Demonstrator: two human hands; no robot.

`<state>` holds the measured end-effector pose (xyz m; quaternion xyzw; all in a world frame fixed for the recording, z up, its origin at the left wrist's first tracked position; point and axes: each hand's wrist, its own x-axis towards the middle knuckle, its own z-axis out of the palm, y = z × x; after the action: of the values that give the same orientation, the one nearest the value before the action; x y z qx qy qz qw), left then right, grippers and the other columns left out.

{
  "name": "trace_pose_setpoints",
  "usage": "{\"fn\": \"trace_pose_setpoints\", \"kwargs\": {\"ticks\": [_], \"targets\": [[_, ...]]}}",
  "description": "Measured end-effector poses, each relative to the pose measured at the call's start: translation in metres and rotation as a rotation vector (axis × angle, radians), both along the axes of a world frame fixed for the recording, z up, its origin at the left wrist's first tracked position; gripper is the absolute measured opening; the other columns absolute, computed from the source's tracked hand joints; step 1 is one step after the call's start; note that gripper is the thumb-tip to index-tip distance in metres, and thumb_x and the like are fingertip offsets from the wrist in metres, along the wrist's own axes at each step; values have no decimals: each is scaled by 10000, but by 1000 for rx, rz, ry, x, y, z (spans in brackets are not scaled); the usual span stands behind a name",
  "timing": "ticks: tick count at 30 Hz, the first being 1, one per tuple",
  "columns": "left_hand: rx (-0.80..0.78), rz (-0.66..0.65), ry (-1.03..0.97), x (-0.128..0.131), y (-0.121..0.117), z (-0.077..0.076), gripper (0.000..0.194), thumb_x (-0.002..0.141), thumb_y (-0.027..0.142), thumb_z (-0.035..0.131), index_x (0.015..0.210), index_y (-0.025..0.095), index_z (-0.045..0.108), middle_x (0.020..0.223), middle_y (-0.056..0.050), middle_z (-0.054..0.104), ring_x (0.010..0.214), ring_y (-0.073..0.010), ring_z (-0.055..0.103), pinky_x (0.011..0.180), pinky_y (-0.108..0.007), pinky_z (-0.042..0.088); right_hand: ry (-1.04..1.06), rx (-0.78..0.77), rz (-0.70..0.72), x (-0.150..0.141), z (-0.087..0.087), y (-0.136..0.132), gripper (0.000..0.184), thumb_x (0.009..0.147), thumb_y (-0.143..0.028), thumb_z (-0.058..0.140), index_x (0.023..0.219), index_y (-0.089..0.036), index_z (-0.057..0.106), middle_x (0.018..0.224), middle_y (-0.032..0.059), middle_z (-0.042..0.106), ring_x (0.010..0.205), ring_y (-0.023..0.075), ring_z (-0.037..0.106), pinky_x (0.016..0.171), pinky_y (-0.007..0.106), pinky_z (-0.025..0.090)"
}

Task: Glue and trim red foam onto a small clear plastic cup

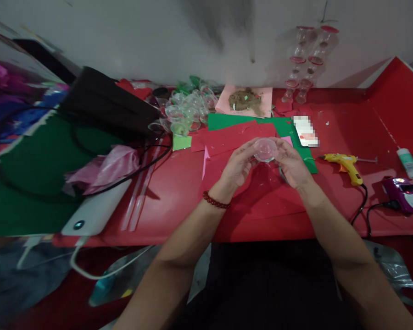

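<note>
A small clear plastic cup (265, 150) is held up between my two hands, above red paper sheets (261, 188) on the red table. My left hand (240, 164), with a dark red bead bracelet (216, 200) at its wrist, grips the cup's left side. Fingers of my right hand (291, 161) close on its right side. Whether anything lies inside the cup I cannot tell. Under the red sheets lies a green sheet (309, 166). Just right of my right hand rests a pale phone-like object (305, 130), partly blurred out.
Clear cups (189, 110) are heaped at the back left, beside pink paper (223, 104) bearing brown soil-like material (242, 100). Joined cups (298, 71) hang by the wall. A yellow glue gun (344, 164), purple power strip (404, 195) and bottle (409, 162) sit right. A black cable (137, 172) crosses left.
</note>
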<state>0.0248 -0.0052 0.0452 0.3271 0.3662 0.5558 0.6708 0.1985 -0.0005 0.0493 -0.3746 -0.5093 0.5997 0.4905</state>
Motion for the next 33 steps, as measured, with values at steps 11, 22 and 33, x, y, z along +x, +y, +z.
{"fn": "trace_pose_setpoints", "kwargs": {"ticks": [11, 22, 33], "targets": [[10, 11, -2, 1, 3, -4, 389, 703, 446, 924, 1007, 235, 803, 1042, -27, 812, 902, -171, 729, 792, -278, 577, 21, 23, 21, -1, -2, 1, 472, 781, -557, 832, 1166, -320, 695, 1236, 29, 740, 1195, 242, 668, 1057, 440, 548], [48, 6, 24, 2, 5, -11, 400, 730, 508, 898, 1021, 251, 802, 1046, -39, 804, 928, -196, 724, 812, -326, 577, 24, 44, 11, -2, -8, 2, 473, 779, -618, 825, 1106, -295, 710, 1212, 32, 756, 1154, 227, 688, 1080, 434, 538], [496, 36, 349, 7, 14, -37, 810, 584, 398, 1013, 1307, 296, 662, 1375, -93, 638, 1194, -255, 651, 997, -398, 574, 54, 113, -56, -2, -9, 4, 501, 798, -674, 782, 1097, -283, 688, 1153, 39, 746, 1140, 238, 692, 1093, 449, 542]]}}
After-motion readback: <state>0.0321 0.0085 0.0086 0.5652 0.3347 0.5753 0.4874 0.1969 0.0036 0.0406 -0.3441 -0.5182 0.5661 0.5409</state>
